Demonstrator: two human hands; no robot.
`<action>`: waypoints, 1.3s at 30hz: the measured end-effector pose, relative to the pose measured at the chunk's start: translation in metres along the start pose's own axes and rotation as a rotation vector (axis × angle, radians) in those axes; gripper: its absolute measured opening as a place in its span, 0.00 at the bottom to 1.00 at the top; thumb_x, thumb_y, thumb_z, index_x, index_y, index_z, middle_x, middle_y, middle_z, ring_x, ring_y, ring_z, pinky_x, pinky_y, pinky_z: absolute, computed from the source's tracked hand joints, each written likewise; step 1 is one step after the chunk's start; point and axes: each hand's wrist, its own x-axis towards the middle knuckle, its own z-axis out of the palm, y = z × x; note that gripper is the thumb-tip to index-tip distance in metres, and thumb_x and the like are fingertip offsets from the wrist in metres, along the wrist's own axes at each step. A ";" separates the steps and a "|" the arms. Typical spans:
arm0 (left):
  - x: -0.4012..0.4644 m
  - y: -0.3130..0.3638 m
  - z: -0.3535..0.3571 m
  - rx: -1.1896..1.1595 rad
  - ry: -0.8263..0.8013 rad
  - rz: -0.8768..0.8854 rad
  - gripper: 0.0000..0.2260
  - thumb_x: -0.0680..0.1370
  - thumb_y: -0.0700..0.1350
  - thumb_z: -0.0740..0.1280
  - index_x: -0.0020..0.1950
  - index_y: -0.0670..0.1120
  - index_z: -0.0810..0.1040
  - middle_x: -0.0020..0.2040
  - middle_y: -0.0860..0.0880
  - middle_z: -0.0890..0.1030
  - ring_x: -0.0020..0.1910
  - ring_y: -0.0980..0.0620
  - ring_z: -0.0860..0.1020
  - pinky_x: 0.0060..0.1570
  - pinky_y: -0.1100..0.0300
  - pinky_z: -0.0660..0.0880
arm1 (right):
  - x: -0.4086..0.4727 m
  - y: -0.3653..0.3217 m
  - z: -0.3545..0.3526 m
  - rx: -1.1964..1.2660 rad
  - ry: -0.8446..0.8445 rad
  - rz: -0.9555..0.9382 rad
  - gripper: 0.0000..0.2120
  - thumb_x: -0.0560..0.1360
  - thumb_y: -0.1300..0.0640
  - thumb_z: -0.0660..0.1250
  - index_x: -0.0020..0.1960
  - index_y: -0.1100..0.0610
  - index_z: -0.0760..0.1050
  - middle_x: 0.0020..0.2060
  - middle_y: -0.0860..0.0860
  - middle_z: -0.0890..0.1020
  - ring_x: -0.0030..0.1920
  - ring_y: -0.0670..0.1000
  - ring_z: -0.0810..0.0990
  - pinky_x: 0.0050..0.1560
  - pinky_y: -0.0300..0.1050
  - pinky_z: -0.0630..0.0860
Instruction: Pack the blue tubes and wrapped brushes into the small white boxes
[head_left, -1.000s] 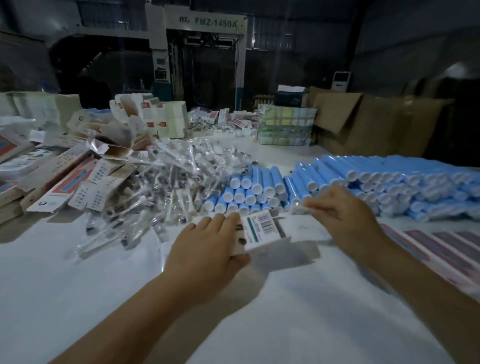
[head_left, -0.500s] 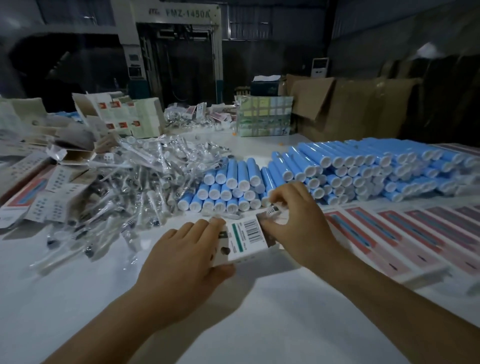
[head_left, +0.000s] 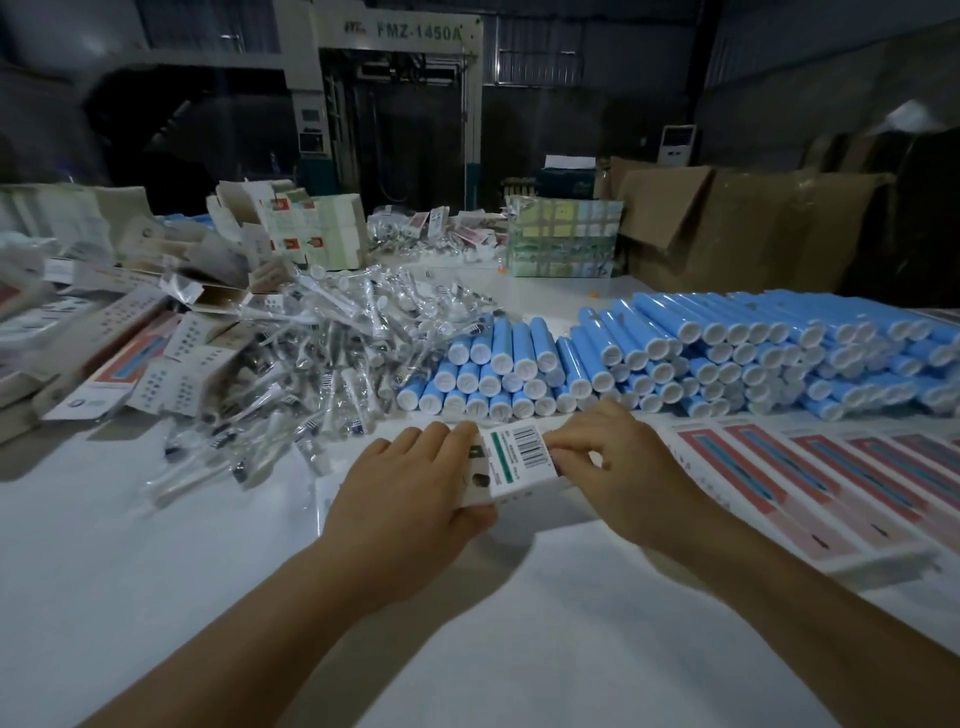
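White table (head_left: 156, 597) holds cardboard cartons (head_left: 727, 234) behind blue tubes (head_left: 727, 353).

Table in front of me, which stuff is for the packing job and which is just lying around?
For the job: small white box held by left hand and right hand; blue tubes; wrapped brushes.
Lying about: brown cartons; strapped bundle.

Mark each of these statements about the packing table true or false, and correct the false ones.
1. Both hands hold one small white box. True.
2. The blue tubes stand upright. False: they lie stacked on their sides, white caps toward the camera.
3. The wrapped brushes are piled left of the tubes. True.
4. The right hand holds a tube. False: it pinches the box's end.
5. The left hand lies flat on the table. False: it grips the box.
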 end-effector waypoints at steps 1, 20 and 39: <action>0.000 -0.001 0.000 0.006 0.000 0.001 0.31 0.76 0.64 0.58 0.74 0.54 0.55 0.65 0.56 0.69 0.60 0.54 0.68 0.57 0.59 0.64 | -0.001 0.000 -0.003 0.096 -0.079 0.060 0.18 0.77 0.61 0.63 0.44 0.40 0.82 0.43 0.41 0.80 0.49 0.42 0.73 0.48 0.33 0.69; 0.002 0.000 -0.001 -0.028 0.045 -0.047 0.32 0.75 0.64 0.58 0.74 0.52 0.54 0.65 0.55 0.69 0.59 0.54 0.68 0.55 0.60 0.63 | -0.011 -0.014 -0.005 0.490 0.178 0.180 0.17 0.79 0.62 0.62 0.62 0.43 0.71 0.44 0.39 0.83 0.45 0.35 0.80 0.36 0.29 0.75; 0.001 0.000 0.004 0.081 0.040 -0.087 0.32 0.75 0.64 0.59 0.74 0.51 0.56 0.66 0.53 0.69 0.61 0.51 0.68 0.59 0.57 0.63 | -0.015 -0.011 0.017 0.574 0.211 0.242 0.29 0.76 0.67 0.66 0.73 0.53 0.63 0.33 0.41 0.84 0.29 0.38 0.76 0.30 0.30 0.72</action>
